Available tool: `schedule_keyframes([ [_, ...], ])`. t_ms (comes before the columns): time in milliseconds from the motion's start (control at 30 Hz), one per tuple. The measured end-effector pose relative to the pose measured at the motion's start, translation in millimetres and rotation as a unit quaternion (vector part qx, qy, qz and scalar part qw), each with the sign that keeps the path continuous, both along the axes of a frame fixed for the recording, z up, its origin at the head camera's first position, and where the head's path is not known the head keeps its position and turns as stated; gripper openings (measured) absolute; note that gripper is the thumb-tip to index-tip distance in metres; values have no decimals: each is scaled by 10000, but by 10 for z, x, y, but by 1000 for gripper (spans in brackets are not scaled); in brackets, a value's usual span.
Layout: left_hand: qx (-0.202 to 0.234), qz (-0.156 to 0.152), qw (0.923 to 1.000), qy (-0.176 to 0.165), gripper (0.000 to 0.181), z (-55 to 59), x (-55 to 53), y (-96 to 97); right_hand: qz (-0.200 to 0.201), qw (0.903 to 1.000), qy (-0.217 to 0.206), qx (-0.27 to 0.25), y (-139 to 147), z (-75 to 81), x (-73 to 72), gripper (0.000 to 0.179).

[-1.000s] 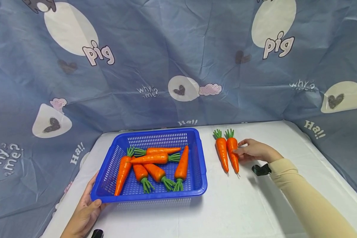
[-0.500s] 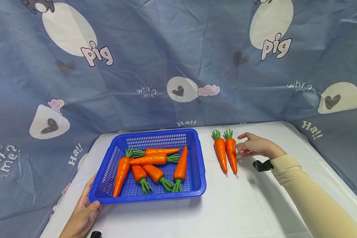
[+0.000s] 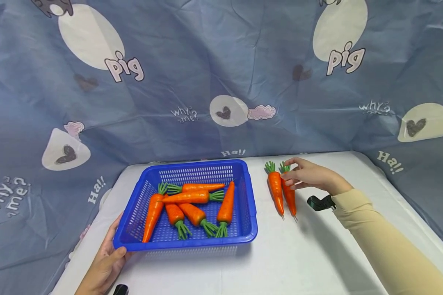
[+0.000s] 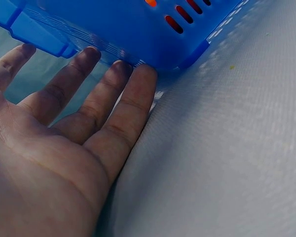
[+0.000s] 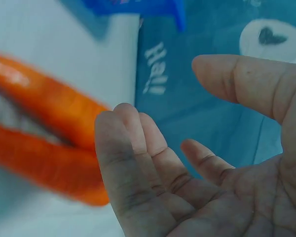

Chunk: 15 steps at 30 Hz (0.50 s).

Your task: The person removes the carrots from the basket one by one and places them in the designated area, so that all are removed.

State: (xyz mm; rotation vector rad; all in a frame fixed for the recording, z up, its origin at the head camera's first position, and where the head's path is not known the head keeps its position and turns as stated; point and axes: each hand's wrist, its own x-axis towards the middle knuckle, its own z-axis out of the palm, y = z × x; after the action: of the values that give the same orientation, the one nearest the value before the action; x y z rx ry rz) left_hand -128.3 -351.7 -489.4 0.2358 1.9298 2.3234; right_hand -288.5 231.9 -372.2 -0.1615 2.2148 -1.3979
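Note:
My left hand [image 3: 105,262] holds the near left corner of a blue plastic basket [image 3: 192,246], its thumb at the rim. In the left wrist view its fingers [image 4: 130,101] lie fairly straight against the basket's outer wall. Several orange carrots with green tops lie inside, one carrot [image 3: 186,197] across others. To the right, two carrots lie side by side on the table, the left carrot [image 3: 276,190] in full sight and the right carrot [image 3: 290,198] partly hidden by my right hand [image 3: 313,174]. That hand reaches over its upper part with thumb and fingers apart, gripping nothing.
A white cloth [image 3: 280,258] covers the table. Behind it hangs a blue-grey patterned sheet [image 3: 192,82], which also comes down at both sides. The basket's right wall [image 3: 252,205] stands left of the two loose carrots.
My right hand drew slightly off the right carrot's side, then moved up and left over its upper part. Both loose carrots, the basket and my left hand keep their places.

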Motion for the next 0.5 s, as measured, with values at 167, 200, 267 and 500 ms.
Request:
schedule_keyframes([
  [167, -26, 44, 10000, -46, 71, -13, 5, -4, 137, 9998, 103, -39, -183, 117, 40, 72],
  [200, -45, 52, 10000, -59, 70, -14, 4, -3, 156, 9998, 126, -11, -210, 135, 47, 72],
  [267, -85, 60, 9999, -78, 70, -14, -1, 0, 172, 9997, 161, 21, -260, 158, 51, 71],
  [500, -94, 138, 9998, -128, 70, -3, -5, 13, 320, 9990, 305, 21, -454, 208, 45, 68],
])
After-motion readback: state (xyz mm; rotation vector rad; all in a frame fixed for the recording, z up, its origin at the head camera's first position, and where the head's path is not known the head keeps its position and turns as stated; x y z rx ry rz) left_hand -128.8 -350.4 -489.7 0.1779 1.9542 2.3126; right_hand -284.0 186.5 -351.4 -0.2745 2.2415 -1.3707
